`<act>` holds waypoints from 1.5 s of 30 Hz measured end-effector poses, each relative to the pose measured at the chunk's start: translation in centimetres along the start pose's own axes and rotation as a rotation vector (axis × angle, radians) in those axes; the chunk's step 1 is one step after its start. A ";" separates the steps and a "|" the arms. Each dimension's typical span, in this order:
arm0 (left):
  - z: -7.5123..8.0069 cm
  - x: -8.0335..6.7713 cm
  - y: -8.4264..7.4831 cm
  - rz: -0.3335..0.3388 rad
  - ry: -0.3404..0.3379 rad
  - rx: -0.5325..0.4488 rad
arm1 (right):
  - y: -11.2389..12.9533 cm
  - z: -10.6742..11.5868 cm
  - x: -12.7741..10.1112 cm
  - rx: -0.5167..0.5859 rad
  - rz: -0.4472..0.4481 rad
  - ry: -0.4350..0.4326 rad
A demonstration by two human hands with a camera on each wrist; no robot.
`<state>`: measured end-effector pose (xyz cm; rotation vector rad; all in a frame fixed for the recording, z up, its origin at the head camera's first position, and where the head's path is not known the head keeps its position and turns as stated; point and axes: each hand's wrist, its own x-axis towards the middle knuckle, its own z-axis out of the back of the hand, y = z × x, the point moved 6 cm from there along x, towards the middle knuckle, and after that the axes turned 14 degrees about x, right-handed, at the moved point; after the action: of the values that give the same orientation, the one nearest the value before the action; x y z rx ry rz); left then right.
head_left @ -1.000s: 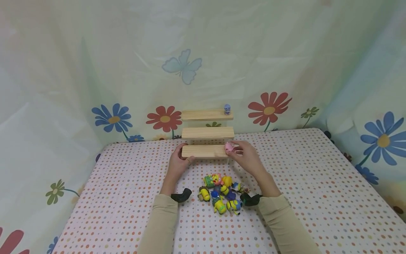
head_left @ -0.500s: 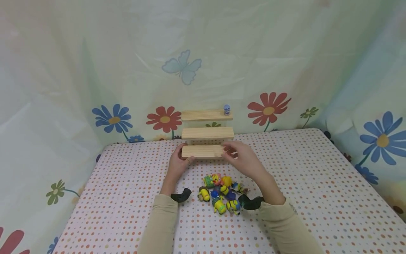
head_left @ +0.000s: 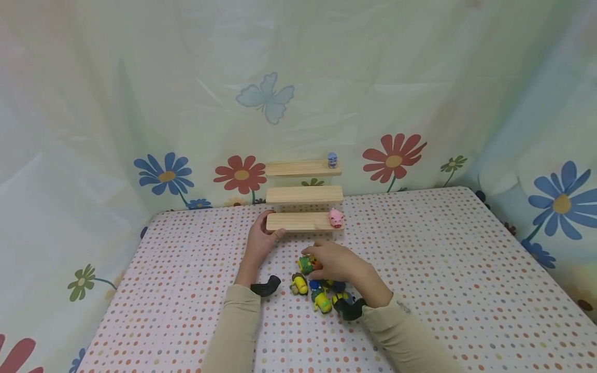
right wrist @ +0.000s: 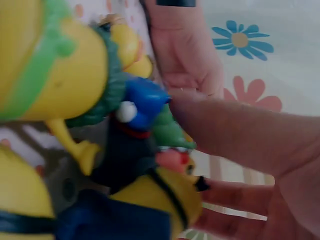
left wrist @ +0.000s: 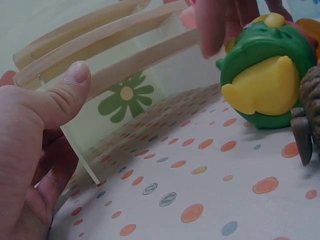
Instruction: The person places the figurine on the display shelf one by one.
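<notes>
Right hand [head_left: 333, 264] lowered over the heap of small toy figures [head_left: 322, 290] near the middle of the dotted table [head_left: 443, 290], nearer the front edge than the shelves. Fingers bent down over the green-and-yellow figure [head_left: 306, 266] at the heap's far-left corner; fingertips at or on it, though whether closed round it cannot be told from the head view, and the right wrist view is too blurred to settle it. Figure directly beneath and just ahead of the fingertips, towards the shelves. Seen from the left wrist [left wrist: 265, 75]: squat, rounded, dark green body with a yellow belly patch and a yellow knob on top, no marked long axis, lying on the cloth and touching a brown neighbour.

Left hand [head_left: 261, 243] farther from the heap, at the left end of the wooden step shelf [head_left: 298, 221]; thumb [left wrist: 65, 95] laid against the lowest board, remaining fingers curled round the clear side panel, gripping it.

Pink pig figure [head_left: 336, 218] upright on the right end of the lowest board; small blue figure [head_left: 332, 160] on the right end of the top board. Flower-printed cloth backdrop [head_left: 140, 103] behind the table's far edge.
</notes>
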<state>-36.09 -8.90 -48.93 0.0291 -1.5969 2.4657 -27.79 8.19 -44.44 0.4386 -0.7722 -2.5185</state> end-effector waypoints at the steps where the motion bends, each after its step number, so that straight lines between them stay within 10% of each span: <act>1: 0.0 0.0 0.1 0.001 -0.001 0.001 | 0.0 0.0 0.1 -0.008 0.001 -0.012; 19: 0.1 0.0 0.0 0.028 0.004 0.010 | -0.6 -1.4 1.1 -0.168 0.012 -0.107; 33: -0.6 0.9 2.8 0.053 -0.062 0.008 | 0.3 1.2 0.0 0.046 0.061 -0.217; 45: -0.8 0.9 2.8 0.042 -0.069 0.030 | 0.9 7.2 -2.7 0.224 0.049 -0.672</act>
<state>-37.36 -9.16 -51.68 0.0862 -1.6031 2.5473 -28.24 12.08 -37.74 -0.3868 -1.2918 -2.5439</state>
